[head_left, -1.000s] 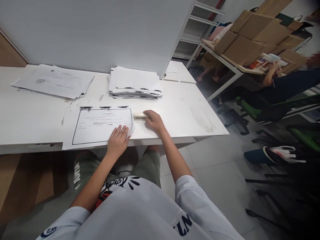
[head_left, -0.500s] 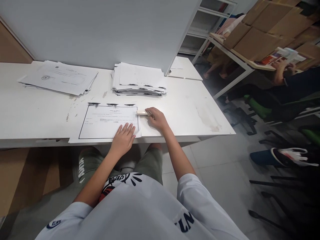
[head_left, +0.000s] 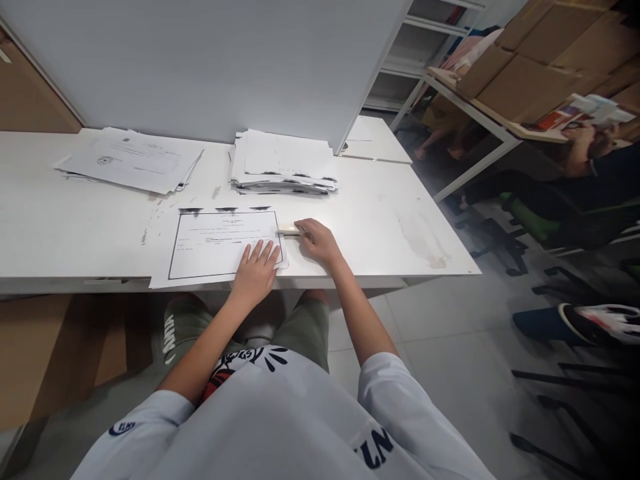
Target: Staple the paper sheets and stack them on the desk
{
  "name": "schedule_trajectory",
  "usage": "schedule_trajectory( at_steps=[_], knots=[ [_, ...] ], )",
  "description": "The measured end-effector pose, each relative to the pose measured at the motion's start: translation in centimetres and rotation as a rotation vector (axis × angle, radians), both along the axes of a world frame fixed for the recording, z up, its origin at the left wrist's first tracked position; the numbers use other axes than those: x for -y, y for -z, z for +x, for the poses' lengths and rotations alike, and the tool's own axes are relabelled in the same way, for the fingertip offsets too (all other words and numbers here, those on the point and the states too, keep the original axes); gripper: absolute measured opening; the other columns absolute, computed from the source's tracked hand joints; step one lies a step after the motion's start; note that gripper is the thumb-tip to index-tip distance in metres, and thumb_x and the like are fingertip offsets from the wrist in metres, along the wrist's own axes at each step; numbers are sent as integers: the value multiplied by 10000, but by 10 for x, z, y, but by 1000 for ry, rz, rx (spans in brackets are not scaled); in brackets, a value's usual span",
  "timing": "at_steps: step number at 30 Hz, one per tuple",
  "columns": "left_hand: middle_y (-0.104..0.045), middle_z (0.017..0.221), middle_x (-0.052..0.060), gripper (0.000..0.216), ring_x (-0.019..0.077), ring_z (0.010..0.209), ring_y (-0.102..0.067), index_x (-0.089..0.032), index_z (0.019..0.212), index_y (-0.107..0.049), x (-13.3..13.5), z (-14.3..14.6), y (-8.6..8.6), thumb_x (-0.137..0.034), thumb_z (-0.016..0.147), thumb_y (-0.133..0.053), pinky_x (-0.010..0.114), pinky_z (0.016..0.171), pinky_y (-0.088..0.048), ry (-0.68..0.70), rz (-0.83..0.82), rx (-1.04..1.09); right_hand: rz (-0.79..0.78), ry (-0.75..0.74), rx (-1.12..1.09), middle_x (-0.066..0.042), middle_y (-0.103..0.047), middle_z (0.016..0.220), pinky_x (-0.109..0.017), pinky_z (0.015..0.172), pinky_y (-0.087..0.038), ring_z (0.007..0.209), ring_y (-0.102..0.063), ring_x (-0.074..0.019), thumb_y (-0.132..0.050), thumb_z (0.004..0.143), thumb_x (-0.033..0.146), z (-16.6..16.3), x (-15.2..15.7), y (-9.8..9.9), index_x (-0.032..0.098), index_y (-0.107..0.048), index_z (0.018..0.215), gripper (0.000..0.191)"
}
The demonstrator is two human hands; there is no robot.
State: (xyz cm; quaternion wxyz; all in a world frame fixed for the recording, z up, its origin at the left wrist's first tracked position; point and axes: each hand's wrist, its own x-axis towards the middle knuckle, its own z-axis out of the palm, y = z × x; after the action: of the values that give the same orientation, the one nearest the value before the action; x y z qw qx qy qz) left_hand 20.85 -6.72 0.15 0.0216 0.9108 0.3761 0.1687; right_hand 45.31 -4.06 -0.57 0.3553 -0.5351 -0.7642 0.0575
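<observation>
Lying spread and flat, left hand (head_left: 255, 273) steadies printed sheet (head_left: 220, 250) at front edge of desk (head_left: 360, 220). Right hand (head_left: 320, 243) grips cream stapler (head_left: 289, 229), nose at sheet's right edge. Best done with edges squared, stapler level, left hand clear. Behind: paper stack (head_left: 285, 157).

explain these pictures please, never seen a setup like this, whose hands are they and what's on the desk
There's no machine here: the bare hands belong to a person whose head-worn camera looks forward and down. The left hand lies flat on a black-bordered sheet. The right hand holds a cream tool, probably a small stapler, at the sheet's right edge. Behind, on the white desk, lie two piles of paper: left pile and right pile.
</observation>
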Motion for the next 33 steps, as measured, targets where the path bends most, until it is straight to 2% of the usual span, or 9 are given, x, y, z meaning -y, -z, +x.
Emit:
schedule_trajectory(
  at_steps=[6,12,14,18,24,27,33],
  knots=[
    [-541,1441,148,504,311,1353,-488,-122,1411,-522,-11,2,-4,-134,930,-375,461,1031,-440,-49,-48,-4,-1,-12,-23,-100,-672,1117,-386,901,-508,1049,-609,-250,-434,760,110,0,-1,0,203,-620,1175,464],
    [-623,1343,150,517,265,1261,-577,-114,1408,-515,-20,1,-7,-72,920,-349,398,938,-488,-65,-27,4,14,-19,-16,-105,-670,1117,-377,892,-509,1043,-610,-241,-431,758,112,0,-1,2,189,-627,1165,459],
    [-631,1331,152,564,260,1268,-574,-112,1416,-510,-21,1,-7,-19,884,-346,385,942,-490,-66,-27,-10,20,-19,-12,-107,-671,1108,-373,886,-509,1038,-611,-240,-431,756,111,0,-1,2,182,-629,1165,460],
    [-553,1437,113,614,296,1377,-464,-138,1435,-502,-21,3,-4,6,859,-344,426,1064,-424,-58,0,-24,10,-14,-6,-101,-672,1103,-372,888,-507,1030,-609,-238,-433,752,105,-1,-1,2,190,-627,1171,470],
    [-441,1526,134,608,381,1449,-326,-145,1498,-423,-28,2,3,-239,903,-508,558,1161,-307,-113,-88,-13,3,-3,-22,-104,-675,1122,-385,906,-503,1039,-614,-248,-430,755,102,-3,0,1,193,-629,1175,474],
    [-419,1536,156,628,398,1460,-293,-146,1508,-409,-31,1,8,-380,933,-503,590,1168,-274,-139,-107,5,-7,-2,-15,-103,-673,1135,-397,917,-504,1055,-612,-255,-433,757,105,-3,1,0,202,-623,1188,480],
    [-290,1608,128,753,414,1500,-155,-204,1530,-380,-29,2,10,-608,904,-495,621,1194,-159,-68,-119,-71,-4,0,0,-96,-679,1117,-389,898,-513,1043,-621,-249,-432,761,97,-2,1,1,206,-620,1174,466]
  ],
)
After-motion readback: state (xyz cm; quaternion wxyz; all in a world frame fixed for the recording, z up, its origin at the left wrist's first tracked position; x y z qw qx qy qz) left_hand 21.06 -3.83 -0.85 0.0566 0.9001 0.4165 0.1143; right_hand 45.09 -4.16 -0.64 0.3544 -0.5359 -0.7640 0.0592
